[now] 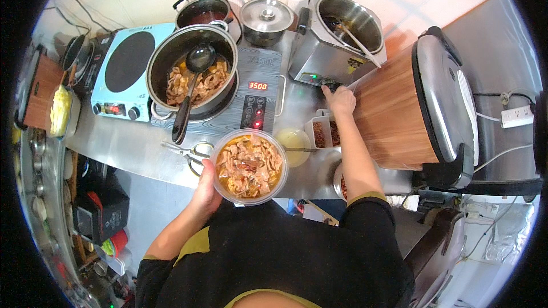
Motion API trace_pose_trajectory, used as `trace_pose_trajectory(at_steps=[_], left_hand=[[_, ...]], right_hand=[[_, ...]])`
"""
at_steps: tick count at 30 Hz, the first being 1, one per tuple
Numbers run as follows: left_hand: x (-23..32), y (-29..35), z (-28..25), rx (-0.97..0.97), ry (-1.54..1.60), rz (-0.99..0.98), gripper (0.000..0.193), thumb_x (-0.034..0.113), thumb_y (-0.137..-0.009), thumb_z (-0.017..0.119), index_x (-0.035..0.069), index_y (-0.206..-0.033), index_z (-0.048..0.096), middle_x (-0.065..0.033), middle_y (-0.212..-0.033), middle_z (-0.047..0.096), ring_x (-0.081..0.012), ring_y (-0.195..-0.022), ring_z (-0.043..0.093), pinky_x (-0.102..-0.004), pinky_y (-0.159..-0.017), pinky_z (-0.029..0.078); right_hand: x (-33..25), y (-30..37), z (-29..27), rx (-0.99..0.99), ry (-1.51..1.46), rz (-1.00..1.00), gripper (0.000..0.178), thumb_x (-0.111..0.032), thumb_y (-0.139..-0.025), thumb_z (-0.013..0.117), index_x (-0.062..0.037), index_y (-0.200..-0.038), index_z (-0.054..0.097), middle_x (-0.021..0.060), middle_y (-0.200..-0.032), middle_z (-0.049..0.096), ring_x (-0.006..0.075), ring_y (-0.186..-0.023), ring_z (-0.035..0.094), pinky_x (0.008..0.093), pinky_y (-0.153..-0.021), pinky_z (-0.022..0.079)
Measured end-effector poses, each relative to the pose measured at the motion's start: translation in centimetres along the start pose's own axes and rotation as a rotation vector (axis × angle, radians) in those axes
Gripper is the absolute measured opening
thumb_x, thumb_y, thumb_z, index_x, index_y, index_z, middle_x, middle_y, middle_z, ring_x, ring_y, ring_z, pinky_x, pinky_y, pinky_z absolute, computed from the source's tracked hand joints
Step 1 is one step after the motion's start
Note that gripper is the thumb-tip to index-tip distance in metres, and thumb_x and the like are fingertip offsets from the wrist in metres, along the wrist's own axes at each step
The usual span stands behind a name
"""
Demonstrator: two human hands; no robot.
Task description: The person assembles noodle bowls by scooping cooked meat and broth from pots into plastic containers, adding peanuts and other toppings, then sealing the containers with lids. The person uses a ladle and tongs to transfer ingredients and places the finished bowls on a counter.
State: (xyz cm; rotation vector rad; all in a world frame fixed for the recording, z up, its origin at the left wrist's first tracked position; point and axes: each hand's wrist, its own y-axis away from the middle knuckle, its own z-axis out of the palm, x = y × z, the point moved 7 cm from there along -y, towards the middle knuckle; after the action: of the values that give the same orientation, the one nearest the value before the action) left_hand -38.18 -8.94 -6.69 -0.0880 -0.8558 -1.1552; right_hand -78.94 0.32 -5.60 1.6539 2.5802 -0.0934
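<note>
Two bare hands at a cluttered steel worktop [114, 142], as I view them from my remote station. The left hand [208, 191] has its fingers grasping the left side of a round, clear plastic tub [249, 201], thumb at the rim; the tub is at the near edge of the worktop, filled with sliced meat [250, 165] in brown broth. The right hand [341, 101] reaches far and right to the front of a boxy, brushed-steel appliance [322, 60]; its fingertips are partly hidden, so I cannot tell whether they grip or merely touch.

Principal hazard, in my judgement: a spill. The tub is broad and open, I see only one hand supporting it, and its near side overhangs the worktop edge; I cannot tell whether its base rests there. A twist of the body with the right reach could tilt it. Secondary hazards: steel scissors [182, 152], lying just beside the left thumb, could be knocked; a pale yellow, round container [294, 138], just right of the tub, could be nudged. Far left, a black ladle [184, 108] projects nearward over the rim of a deep metal pot [171, 51]; a sleeve catching its handle could flip out hot broth.
</note>
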Motion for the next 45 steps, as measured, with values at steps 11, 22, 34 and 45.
trace_pose_trajectory(at_steps=[11,22,34,45], left_hand=[[2.4,6.9,-6.4,0.040,0.108,0.156,0.081,0.066,-0.089,0.037,0.004,-0.140,0.032,-0.0137,-0.140,0.042,-0.0243,-0.128,0.042,-0.0406,-0.107,0.035],[11.6,29.1,-20.3,0.316,0.289,0.437,0.080,0.065,-0.089,0.034,0.008,-0.144,0.025,-0.0121,-0.145,0.034,-0.0236,-0.134,0.034,-0.0412,-0.110,0.032],[21.6,59.3,-48.3,1.064,0.502,0.799,0.072,0.066,-0.089,0.038,0.014,-0.137,0.037,-0.0041,-0.136,0.046,-0.0183,-0.127,0.043,-0.0430,-0.098,0.042],[34.2,83.5,-78.3,1.543,0.409,1.081,0.065,0.055,-0.096,0.034,0.005,-0.139,0.032,-0.0065,-0.130,0.048,-0.0159,-0.115,0.051,-0.0344,-0.087,0.050]], right_hand=[[0.3,-0.5,-1.7,0.021,0.072,-0.144,0.077,-0.070,-0.079,0.051,0.0061,-0.082,0.063,0.0266,-0.086,0.064,0.0434,-0.083,0.061,0.0494,-0.071,0.048],[-25.8,27.9,-26.2,0.817,-0.688,-0.841,0.021,-0.018,-0.090,0.063,0.0019,-0.094,0.067,0.0130,-0.082,0.068,0.0250,-0.070,0.063,0.0325,-0.066,0.052],[-73.2,57.1,-11.4,-0.556,-1.018,-1.256,0.017,-0.005,-0.094,0.049,0.0006,-0.104,0.061,0.0015,-0.073,0.055,0.0082,-0.063,0.053,0.0200,-0.056,0.045],[-117.0,107.3,-11.8,-0.331,-0.959,-2.604,0.023,-0.001,-0.080,0.061,-0.0043,-0.102,0.063,0.0134,-0.083,0.063,0.0291,-0.072,0.061,0.0342,-0.065,0.050]])
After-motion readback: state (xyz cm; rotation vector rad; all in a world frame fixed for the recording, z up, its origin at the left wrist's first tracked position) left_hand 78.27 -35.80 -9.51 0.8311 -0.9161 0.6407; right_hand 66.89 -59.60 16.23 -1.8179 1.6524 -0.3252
